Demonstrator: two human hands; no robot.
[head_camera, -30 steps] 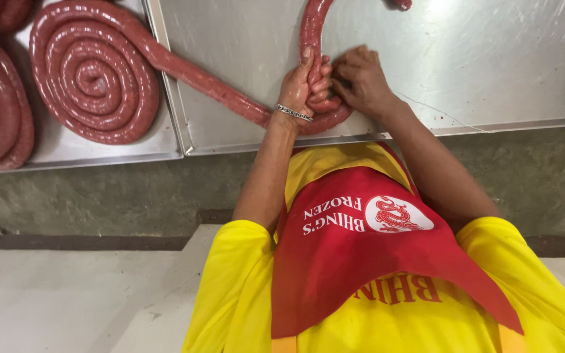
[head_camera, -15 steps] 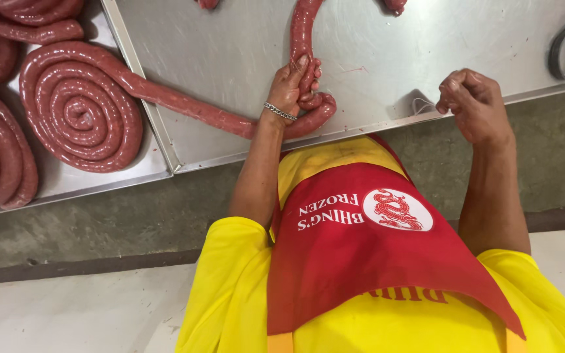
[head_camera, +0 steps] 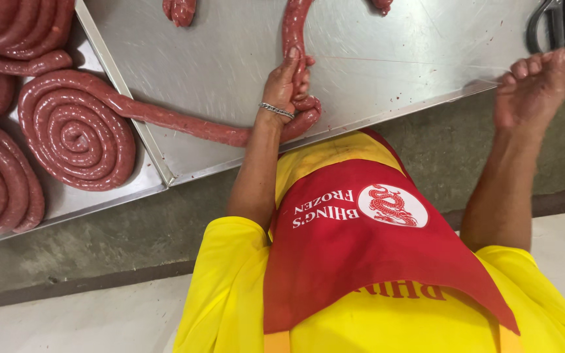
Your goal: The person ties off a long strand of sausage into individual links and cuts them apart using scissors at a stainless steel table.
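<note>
A meat-processing workroom, of the kind found in a sausage-making shop. Evidence: a broad stainless-steel worktable (head_camera: 393, 52) with a raised rim; an adjoining shallow steel tray (head_camera: 67, 199) holding coiled ropes of raw red sausage (head_camera: 76, 131); dark-handled scissors (head_camera: 560, 23) at the table's far corner; a red bib apron (head_camera: 374, 242) over a yellow shirt; bare concrete floor (head_camera: 67, 261).

Yellow short-sleeved shirt (head_camera: 230, 287), sleeves ending above the elbows. Red bib apron (head_camera: 367, 242) over the chest, white lettering and a round white badge with a red dragon. Silver chain bracelet (head_camera: 276, 110) on left wrist. Forearms bare, no gloves.
</note>
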